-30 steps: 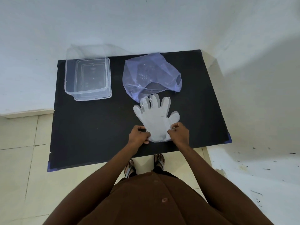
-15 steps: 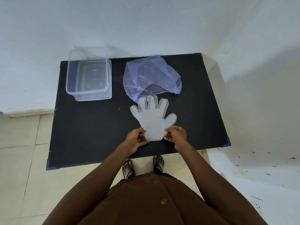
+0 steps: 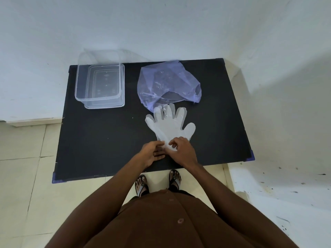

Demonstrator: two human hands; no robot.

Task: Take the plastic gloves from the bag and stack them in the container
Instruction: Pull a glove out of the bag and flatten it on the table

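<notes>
From my head view, the counter (image 3: 100,140) is a flat black board with blue corner caps, pushed against a plain white wall (image 3: 161,24). The floor (image 3: 23,167) below it is pale tile, and my sandalled feet (image 3: 157,181) show at the counter's near edge. I can read no writing or labels anywhere.

Taking the plastic gloves (image 3: 170,126) as my landmark: they lie flat on the counter, fingers spread and pointing away from me. Just beyond them sits the crumpled bluish bag (image 3: 168,83), its open mouth touching the gloves' fingertips. Well to the left of the gloves, at the counter's far edge, stands the clear container (image 3: 100,85), with nothing visible inside it.

My left hand (image 3: 152,153) rests at the gloves' cuff, fingers loosely curled, tips on the cuff's edge; whether its grip actually has the plastic I cannot tell. My right hand (image 3: 180,149) is beside it on the cuff, thumb and fingers pinched together on the thin plastic. The two hands nearly touch and hide the cuff. My brown sleeves (image 3: 161,221) fill the lower frame.
</notes>
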